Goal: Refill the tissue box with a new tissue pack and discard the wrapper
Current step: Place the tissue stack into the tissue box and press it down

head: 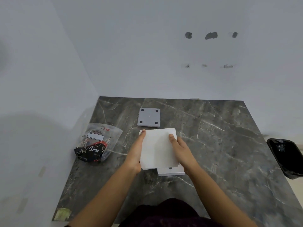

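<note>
A white stack of tissues [158, 149] is held between both hands above the middle of the dark marble table [221, 145]. My left hand [135, 152] presses flat against its left side; my right hand [180, 150] grips its right side with the thumb on top. Under the stack's near edge a white tissue box [171, 171] peeks out, mostly hidden. A grey square base plate [149, 117] with four dark round feet lies just beyond the stack. The emptied plastic wrapper [95, 142], clear with dark "Dove" print, lies crumpled at the table's left side.
A black bin with a black liner [286, 157] stands on the floor off the table's right edge. White walls close in the table's far and left sides. A scrap of yellowish tape [63, 213] sticks at the near left corner.
</note>
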